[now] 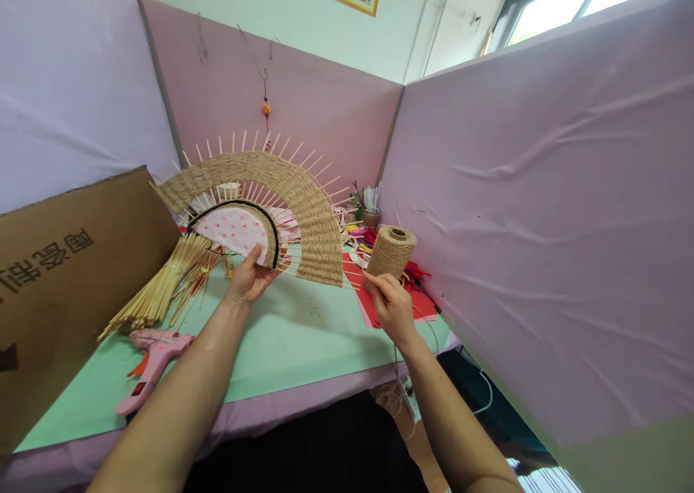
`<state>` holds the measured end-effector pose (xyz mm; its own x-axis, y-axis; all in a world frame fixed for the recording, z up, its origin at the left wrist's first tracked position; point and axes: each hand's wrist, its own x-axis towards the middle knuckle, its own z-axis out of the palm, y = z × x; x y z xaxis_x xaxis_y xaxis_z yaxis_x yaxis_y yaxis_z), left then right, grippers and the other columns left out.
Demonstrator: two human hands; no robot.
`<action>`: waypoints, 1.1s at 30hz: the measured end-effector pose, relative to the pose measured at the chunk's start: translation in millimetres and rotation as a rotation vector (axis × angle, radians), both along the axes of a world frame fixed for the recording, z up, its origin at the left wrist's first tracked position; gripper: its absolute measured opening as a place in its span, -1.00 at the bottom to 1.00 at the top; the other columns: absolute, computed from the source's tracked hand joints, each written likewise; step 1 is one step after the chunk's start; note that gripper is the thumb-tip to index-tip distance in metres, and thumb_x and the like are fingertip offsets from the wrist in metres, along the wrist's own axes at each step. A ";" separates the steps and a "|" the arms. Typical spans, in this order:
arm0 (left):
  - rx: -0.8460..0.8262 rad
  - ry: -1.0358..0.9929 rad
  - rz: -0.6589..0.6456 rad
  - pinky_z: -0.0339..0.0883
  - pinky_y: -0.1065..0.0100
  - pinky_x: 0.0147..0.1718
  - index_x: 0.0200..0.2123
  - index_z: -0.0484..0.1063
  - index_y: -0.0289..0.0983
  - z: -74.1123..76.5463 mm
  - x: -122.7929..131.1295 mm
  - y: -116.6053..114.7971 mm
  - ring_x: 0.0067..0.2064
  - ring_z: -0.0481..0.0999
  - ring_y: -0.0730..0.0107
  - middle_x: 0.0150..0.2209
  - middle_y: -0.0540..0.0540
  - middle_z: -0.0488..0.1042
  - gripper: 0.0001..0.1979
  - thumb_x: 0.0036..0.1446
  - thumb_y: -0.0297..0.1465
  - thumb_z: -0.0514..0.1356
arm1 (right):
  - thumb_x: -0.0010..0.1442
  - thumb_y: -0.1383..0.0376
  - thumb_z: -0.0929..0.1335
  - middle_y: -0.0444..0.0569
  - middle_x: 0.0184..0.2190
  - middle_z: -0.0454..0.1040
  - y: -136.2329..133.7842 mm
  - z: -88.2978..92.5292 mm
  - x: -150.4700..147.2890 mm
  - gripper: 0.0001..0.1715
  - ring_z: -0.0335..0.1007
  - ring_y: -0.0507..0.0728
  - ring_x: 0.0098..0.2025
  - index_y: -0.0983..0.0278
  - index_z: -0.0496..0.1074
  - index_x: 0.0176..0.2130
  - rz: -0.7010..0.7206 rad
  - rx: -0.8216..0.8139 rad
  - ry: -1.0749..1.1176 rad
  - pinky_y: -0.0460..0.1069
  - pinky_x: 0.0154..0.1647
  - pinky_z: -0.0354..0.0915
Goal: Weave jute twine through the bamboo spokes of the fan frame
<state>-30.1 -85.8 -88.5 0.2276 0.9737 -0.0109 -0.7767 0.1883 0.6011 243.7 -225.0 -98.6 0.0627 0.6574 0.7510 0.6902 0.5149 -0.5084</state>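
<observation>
Left hand (253, 280) holds the fan (319, 240); right hand (394, 308), pinched, contents unclear, hovers near the right edge of the table (309, 345).

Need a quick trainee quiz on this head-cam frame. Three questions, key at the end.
1. Which hand grips the spotted centre of the fan-shaped weaving?
2. True or false: in the picture, the pink glue gun lies left of the twine spool.
3. What colour is the curved band edging that centre? A green, B black, C blue.

Key: 1 left hand; 2 true; 3 B.
</observation>
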 end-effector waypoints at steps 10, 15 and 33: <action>-0.058 -0.064 -0.042 0.50 0.26 -0.15 0.03 0.37 -0.40 -0.3 4.6 -1.9 -0.26 0.60 0.32 -0.29 -0.19 0.59 -0.65 0.30 -0.34 -0.01 | 0.26 0.28 0.28 -0.02 -0.37 0.46 5.4 -8.5 -19.6 -0.78 0.39 0.08 -0.31 0.24 0.52 -0.24 0.144 -0.079 0.088 -0.03 -0.26 0.31; -0.039 -0.045 -0.004 0.50 0.21 -0.14 0.02 0.38 -0.38 1.1 1.3 0.2 -0.27 0.60 0.32 -0.30 -0.16 0.59 -0.68 0.30 -0.38 -0.02 | 0.27 0.28 0.27 0.00 -0.35 0.46 2.8 -10.0 -10.6 -0.77 0.39 0.08 -0.30 0.25 0.52 -0.23 0.114 -0.064 0.047 -0.02 -0.25 0.32; -0.004 -0.005 0.026 0.52 0.24 -0.18 -0.02 0.40 -0.34 0.9 -0.2 2.1 -0.26 0.60 0.32 -0.30 -0.14 0.60 -0.71 0.29 -0.39 0.00 | 0.33 0.33 0.19 0.07 -0.31 0.43 -8.2 -9.0 -1.1 -0.65 0.35 0.15 -0.23 0.24 0.48 -0.04 -0.014 0.004 -0.336 0.05 -0.19 0.33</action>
<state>-30.3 -83.7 -87.7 0.2020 0.9793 -0.0139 -0.7847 0.1703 0.5960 242.6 -233.2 -107.6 -0.1793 0.6556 0.7336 0.8259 0.5054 -0.2498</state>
